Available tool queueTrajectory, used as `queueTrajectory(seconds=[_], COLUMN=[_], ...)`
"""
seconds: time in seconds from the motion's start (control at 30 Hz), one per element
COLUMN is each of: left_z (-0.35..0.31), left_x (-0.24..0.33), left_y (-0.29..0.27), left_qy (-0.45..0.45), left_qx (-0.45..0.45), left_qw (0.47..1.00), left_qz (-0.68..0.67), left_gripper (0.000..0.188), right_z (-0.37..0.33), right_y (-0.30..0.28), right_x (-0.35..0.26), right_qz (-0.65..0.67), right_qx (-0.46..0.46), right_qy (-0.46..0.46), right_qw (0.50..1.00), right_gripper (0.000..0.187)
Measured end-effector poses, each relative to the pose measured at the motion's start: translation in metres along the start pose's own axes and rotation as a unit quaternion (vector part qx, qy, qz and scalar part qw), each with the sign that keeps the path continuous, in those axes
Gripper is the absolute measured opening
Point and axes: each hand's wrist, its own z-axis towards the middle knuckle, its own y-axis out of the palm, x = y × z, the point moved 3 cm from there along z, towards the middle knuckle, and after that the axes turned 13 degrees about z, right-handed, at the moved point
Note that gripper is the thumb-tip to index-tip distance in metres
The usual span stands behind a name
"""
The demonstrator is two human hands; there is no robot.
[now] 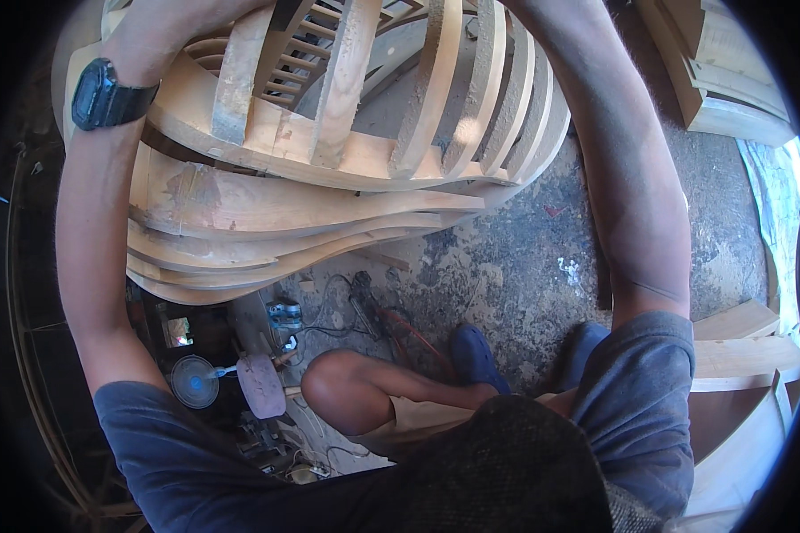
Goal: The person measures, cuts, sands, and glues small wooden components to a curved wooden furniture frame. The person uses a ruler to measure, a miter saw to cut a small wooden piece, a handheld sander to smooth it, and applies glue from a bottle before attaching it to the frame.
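Observation:
A large curved frame of pale wood [347, 169] fills the upper middle, with several upright ribs [342, 84] rising from a bent rail. My left arm reaches up along its left side, a black watch [107, 93] on the wrist. Only the wrist end of my left hand [182, 27] shows over the frame at the top edge; its fingers are out of the picture. My right forearm [596, 107] stretches up past the frame's right end, and the right hand lies beyond the top edge. What either hand holds or touches is hidden.
Stacked curved boards [311, 213] lie below the frame. A fan [194, 382], a grey-purple block [262, 386] and cables [333, 329] are at lower left. More wooden pieces stand at upper right [724, 71] and lower right [747, 360]. Blue clogs [478, 355] stand on the stained floor.

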Motion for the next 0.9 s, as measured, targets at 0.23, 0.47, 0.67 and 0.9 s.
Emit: queueTrajectory(seconds=[0.23,0.47,0.67,0.9], left_z=[0.007,0.001,0.003,0.007], left_x=[-0.015,-0.008,-0.018,-0.009], left_y=[0.011,0.008,0.023,0.019], left_qy=[-0.045,-0.052,-0.001,-0.046], left_qx=[-0.002,-0.016,0.023,0.003], left_qw=[0.998,0.998,1.0,0.997], left_qz=[-0.038,0.007,0.013,0.067], left_gripper=[0.048,0.046,0.049,0.051], right_z=[0.002,-0.01,-0.019,-0.017], right_y=[0.016,0.023,0.018,0.024], right_x=[0.011,0.014,0.019,0.027], right_qz=[-0.021,0.001,0.056,0.04], right_qx=[-0.005,0.011,0.051,0.048], right_qy=[0.035,0.057,0.085,0.049], right_qw=[0.999,0.998,0.994,0.997], right_gripper=[0.011,0.008,0.01,0.01])
